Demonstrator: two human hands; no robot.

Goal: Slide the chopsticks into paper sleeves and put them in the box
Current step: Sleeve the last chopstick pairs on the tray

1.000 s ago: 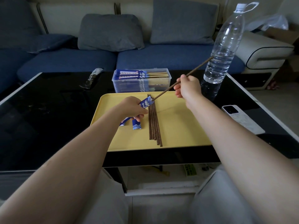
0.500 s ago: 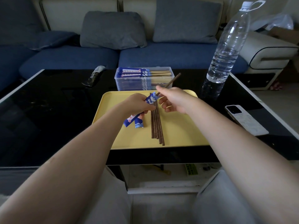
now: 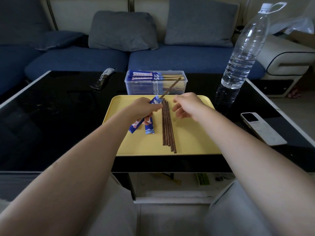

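My left hand (image 3: 142, 109) grips a blue paper sleeve (image 3: 154, 101) above the yellow tray (image 3: 190, 143). A brown chopstick (image 3: 171, 87) sticks out of the sleeve's top, pointing up and right. My right hand (image 3: 186, 104) hovers just right of it with fingers loose, holding nothing. Several bare brown chopsticks (image 3: 167, 125) lie side by side in the tray's middle. Another blue sleeve (image 3: 149, 129) lies on the tray under my left hand. Behind the tray, a clear plastic box (image 3: 156, 82) holds sleeved chopsticks.
A large water bottle (image 3: 242, 53) stands at the right of the black table (image 3: 51, 120). A white phone (image 3: 262, 127) lies near the right edge. A dark wrapper (image 3: 104, 78) lies at the back left. A blue sofa with grey cushions sits beyond.
My right hand pushed the chopstick down into the sleeve, then let go and drew back to the right. The left hand kept its hold on the sleeve.
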